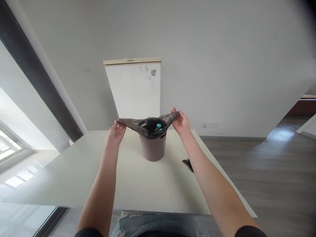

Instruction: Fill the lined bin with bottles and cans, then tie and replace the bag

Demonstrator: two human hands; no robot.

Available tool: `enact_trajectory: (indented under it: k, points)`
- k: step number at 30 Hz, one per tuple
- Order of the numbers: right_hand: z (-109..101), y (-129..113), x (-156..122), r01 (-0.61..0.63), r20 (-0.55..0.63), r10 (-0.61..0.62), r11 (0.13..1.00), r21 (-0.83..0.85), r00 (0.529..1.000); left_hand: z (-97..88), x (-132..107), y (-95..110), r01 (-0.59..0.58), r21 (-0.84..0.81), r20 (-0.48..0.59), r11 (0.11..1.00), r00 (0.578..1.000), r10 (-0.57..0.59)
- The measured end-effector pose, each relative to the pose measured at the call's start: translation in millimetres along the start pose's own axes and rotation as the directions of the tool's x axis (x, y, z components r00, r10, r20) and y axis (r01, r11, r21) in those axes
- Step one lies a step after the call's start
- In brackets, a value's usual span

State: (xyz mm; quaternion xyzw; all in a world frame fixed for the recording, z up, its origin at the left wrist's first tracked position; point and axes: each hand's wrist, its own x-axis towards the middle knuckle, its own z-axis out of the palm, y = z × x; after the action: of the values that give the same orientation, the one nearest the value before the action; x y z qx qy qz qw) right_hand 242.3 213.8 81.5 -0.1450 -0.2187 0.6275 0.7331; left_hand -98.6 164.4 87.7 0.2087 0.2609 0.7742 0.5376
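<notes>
A brownish trash can point(151, 148) stands upright on the pale table, lined with a black garbage bag point(132, 123). My left hand point(117, 131) pinches the bag's edge and pulls it out to the left. On the other side, my right hand point(181, 121) grips the opposite edge, stretched up and to the right. Inside the bag a bottle with a teal cap point(158, 125) shows; its lower part is hidden. Another piece of black plastic point(188, 164) lies on the table, partly covered by my right forearm.
The table point(138, 191) reaches from my waist toward the wall. Behind it stands a white refrigerator point(135, 89) with worn marks. A wall socket point(210, 125) sits low at the right. Grey wooden floor point(247, 161) lies beyond the table's right edge.
</notes>
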Motion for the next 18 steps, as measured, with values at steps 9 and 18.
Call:
enact_trajectory:
  k: [9,18]
  points:
    - [5.3,-15.3,-18.8,0.043,0.064,-0.043,0.999,0.007,0.997,4.5,7.9,25.6,0.176,-0.004,-0.113,0.984,0.978,-0.175]
    - [-25.5,-12.3,-2.6,0.214,-0.009,-0.235,0.899,-0.383,0.972,-18.5,31.2,-0.4,0.050,0.100,-0.175,0.994,0.984,-0.032]
